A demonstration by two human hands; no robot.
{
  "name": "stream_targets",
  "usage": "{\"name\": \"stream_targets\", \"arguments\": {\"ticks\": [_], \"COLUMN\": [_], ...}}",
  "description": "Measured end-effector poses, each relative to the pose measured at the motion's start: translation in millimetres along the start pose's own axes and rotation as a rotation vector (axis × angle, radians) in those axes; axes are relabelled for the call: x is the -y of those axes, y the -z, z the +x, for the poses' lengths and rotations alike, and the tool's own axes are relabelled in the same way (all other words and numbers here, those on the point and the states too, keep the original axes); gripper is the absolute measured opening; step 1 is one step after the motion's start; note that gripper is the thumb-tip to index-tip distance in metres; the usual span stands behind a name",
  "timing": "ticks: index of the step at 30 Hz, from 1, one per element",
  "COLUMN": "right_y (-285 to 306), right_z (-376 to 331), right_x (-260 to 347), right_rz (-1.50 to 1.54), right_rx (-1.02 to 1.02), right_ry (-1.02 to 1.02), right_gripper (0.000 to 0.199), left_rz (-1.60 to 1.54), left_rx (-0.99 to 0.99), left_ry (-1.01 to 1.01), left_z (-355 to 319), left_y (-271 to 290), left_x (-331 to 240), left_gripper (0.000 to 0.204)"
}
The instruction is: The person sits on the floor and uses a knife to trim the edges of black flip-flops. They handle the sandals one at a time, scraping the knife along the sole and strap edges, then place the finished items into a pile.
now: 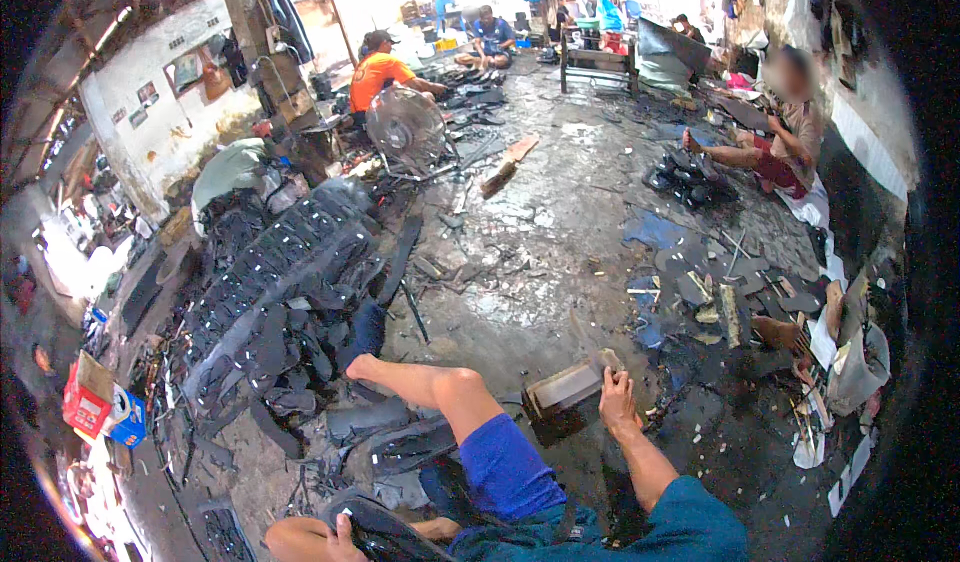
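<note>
Now one dark flat piece (385, 532) at seven o'clock, left hand (344, 542) gripping its edge; long axis ten to four. One pale block (565, 390) at five, long axis eight to two; right hand (619, 402) bent at its two-o'clock end, cannot tell what it grips. Open floor (510, 262) from centre toward twelve, edged by dark heap (270, 292) at nine, scattered scraps (735, 257) at three. One fan (405, 130) at eleven.

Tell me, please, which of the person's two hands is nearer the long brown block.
The right hand, beside the right end of the brown block; the left hand is well away, by a black piece, lower left.
</note>
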State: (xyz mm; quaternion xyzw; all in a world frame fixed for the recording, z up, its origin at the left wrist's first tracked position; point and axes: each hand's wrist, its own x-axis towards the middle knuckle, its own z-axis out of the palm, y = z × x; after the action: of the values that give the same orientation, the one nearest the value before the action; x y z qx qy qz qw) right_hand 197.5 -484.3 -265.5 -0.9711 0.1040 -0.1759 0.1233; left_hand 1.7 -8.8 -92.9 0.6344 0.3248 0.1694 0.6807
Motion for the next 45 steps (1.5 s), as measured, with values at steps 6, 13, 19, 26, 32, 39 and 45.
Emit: {"name": "stream_targets", "arguments": {"ticks": [6,13,19,26,32,39,45], "right_y": [16,42,-5,177,194,191,195], "right_z": [-118,-41,-63,-74,-87,-116,-118], "right_x": [39,49,-26,121,216,239,236], "right_rz": [0.4,0.372,-0.132,1.267,1.049,1.057,1.027], "right_rx": [0.3,0.063,0.116,0.834,0.77,0.903,0.894], "right_ry": [-0.042,-0.03,0.135,-0.273,0.328,0.621,0.643], "right_gripper": [0.052,0.047,0.061,0.042,0.031,0.031,0.03], "left_rz": [-0.168,-0.192,-0.243,-0.245,-0.44,-0.354,-0.311], "left_rx": [-0.081,-0.031,-0.121,-0.257,-0.106,-0.177,-0.072], "left_ry": [0.187,0.023,0.04,0.009,0.013,0.129,0.151], "left_z": [-19,10,-4,-2,4,-30,-37], "left_y": [-18,12,-8,-25,-1,0,-3], "left_x": [-25,16,5,-89,-103,-93,-89], "left_gripper": [0.038,0.037,0.033,0.036,0.036,0.04,0.048]}}
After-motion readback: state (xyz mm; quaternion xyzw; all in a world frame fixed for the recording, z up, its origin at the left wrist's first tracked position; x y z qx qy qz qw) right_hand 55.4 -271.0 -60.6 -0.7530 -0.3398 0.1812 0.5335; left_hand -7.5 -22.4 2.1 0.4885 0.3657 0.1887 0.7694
